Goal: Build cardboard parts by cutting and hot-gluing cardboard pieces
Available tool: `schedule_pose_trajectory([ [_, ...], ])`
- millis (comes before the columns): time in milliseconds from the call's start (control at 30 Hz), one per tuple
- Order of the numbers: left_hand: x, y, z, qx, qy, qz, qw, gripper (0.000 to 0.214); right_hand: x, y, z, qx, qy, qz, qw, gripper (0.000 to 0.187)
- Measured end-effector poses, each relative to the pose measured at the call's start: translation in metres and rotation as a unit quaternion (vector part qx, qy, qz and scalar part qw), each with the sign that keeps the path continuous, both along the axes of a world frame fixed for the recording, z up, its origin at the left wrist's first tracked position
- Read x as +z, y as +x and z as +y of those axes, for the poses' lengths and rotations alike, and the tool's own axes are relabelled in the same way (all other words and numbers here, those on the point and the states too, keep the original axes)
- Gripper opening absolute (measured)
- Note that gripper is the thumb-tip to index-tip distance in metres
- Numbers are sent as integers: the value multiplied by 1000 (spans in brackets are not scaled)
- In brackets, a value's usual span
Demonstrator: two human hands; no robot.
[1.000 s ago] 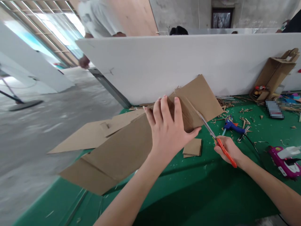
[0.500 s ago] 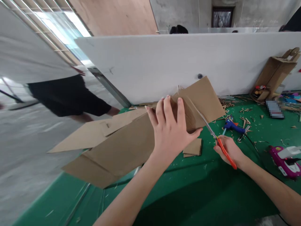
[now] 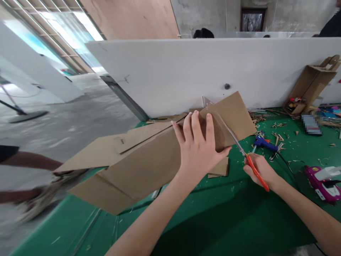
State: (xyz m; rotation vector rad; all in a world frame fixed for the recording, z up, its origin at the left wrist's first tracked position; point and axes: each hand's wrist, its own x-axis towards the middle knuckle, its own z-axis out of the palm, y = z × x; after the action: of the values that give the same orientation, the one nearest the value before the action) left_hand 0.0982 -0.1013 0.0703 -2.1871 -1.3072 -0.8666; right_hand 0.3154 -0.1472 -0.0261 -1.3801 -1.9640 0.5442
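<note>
A long folded piece of brown cardboard (image 3: 149, 160) runs diagonally above the table. My left hand (image 3: 198, 147) grips it from above, fingers spread over its face and upper edge, thumb near the lower edge. In my right hand (image 3: 262, 170) is a pair of scissors (image 3: 255, 171) with orange handles. Their blades lie against the cardboard along a crease, just left of its right-hand flap (image 3: 237, 115). Whether the blades are parted cannot be made out. Beneath my left hand lies a small stack of cardboard pieces (image 3: 220, 168), partly hidden.
A blue glue gun (image 3: 265, 143) lies among cardboard scraps on the green table (image 3: 239, 220). Farther right are a purple power strip (image 3: 323, 185), a phone (image 3: 311, 123) and a cardboard structure (image 3: 310, 85). A white partition (image 3: 165, 71) borders the back. A passer-by's legs (image 3: 32, 161) show left.
The cardboard and my left hand have shifted slightly right and down. The scissors have barely moved. The person at the left has walked mostly out of view.
</note>
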Motion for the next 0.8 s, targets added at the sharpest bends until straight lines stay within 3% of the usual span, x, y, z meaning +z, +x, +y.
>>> schedule_pose_trajectory([
  [400,-1,1,-2,5,-11,9,1000,98,-12,-1,2,-28,55,-43,997,41],
  [800,4,-6,1,-2,-43,37,998,115,-7,-3,1,-11,59,5,998,43],
])
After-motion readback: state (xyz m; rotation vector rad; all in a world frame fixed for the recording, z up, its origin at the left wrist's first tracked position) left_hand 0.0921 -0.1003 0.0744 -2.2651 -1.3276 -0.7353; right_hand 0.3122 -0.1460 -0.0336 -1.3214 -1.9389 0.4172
